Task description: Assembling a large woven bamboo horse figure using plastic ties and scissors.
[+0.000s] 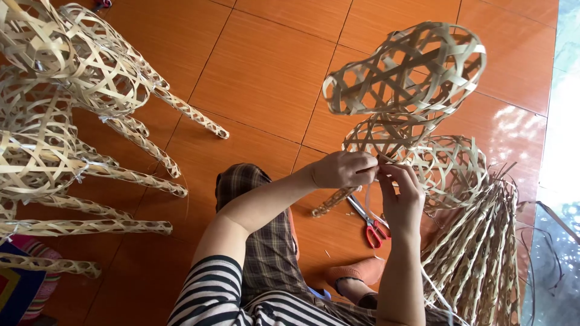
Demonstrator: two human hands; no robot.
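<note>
Mid-weave: our left hand [341, 169] and right hand [400, 194] pinch strips at the neck of the woven bamboo frame [403, 84], right of centre.
Next likely needs a tuck-through; red scissors [370, 224] lie on the floor just below.

A single head-worn camera looks steeply down from close above the seated person's arms, facing forward over the orange tiled floor [260, 72]; the lap fills the lower edge of the frame.
</note>
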